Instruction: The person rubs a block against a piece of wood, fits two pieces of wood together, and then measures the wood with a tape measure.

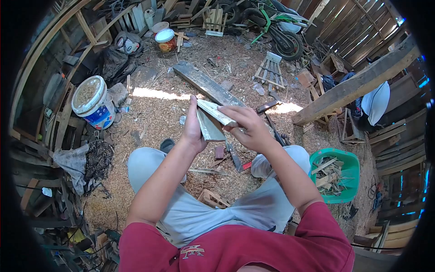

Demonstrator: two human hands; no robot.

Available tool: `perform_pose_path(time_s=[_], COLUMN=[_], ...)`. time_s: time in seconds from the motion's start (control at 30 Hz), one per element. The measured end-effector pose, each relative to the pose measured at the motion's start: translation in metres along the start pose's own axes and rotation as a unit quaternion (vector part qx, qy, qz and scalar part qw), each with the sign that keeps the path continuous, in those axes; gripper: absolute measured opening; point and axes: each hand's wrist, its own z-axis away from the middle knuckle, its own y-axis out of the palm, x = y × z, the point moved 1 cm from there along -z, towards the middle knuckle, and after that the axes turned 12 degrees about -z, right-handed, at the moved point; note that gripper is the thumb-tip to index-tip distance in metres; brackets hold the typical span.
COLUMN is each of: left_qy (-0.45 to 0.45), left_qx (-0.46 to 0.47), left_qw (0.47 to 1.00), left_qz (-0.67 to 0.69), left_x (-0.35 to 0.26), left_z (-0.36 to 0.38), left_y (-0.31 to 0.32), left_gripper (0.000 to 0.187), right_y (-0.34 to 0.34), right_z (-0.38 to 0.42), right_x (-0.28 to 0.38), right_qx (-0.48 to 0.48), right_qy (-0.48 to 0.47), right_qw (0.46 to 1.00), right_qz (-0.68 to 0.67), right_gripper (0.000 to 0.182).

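Note:
My left hand (pixel 194 128) is closed on a short grey-green wooden board (pixel 209 126), held above the ground between my knees. My right hand (pixel 250 127) is closed on a second, paler piece of wood (pixel 215 112), which lies tilted against the top of the first board. Some of my left fingers are hidden behind the wood. Below the hands, on the sawdust, lie a reddish-brown block (pixel 219 153), a dark flat tool (pixel 234 158), something red (pixel 246 166) and a small wooden piece (pixel 212 198).
A long weathered plank (pixel 206 84) lies ahead. On the right, a green basin (pixel 313 181) holds wood scraps, and a slanted wooden post (pixel 358 84) rises. White buckets (pixel 103 109) stand left. A motorbike (pixel 285 41) and a slatted wooden frame (pixel 271 71) are farther back.

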Motion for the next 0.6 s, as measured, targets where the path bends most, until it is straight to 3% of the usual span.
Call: perform_pose_path(time_s=[0.2, 0.3, 0.4, 0.5, 0.6], left_qy=[-0.004, 0.007, 0.024, 0.007, 0.003], left_qx=[-0.002, 0.009, 0.008, -0.009, 0.010], left_qw=[1.000, 1.000, 0.996, 0.997, 0.996], left_qz=[0.020, -0.011, -0.085, -0.075, -0.083], left_x=[-0.014, -0.006, -0.001, 0.005, 0.008], left_z=[0.015, 0.006, 0.004, 0.013, 0.015], left_y=[0.007, -0.003, -0.002, 0.012, 0.018], left_gripper=[0.086, 0.082, 0.080, 0.079, 0.081], right_y=[0.016, 0.017, 0.013, 0.012, 0.008], right_z=[0.001, 0.000, 0.001, 0.003, 0.003], right_x=[0.007, 0.002, -0.001, -0.003, -0.003], right_qx=[0.059, 0.068, 0.076, 0.071, 0.063], right_qy=[-0.057, -0.048, -0.013, 0.048, -0.034], right_qw=[0.994, 0.996, 0.997, 0.994, 0.997], right_qz=[0.078, 0.035, -0.004, -0.074, -0.001], right_gripper=[0.073, 0.076, 0.082, 0.091, 0.098])
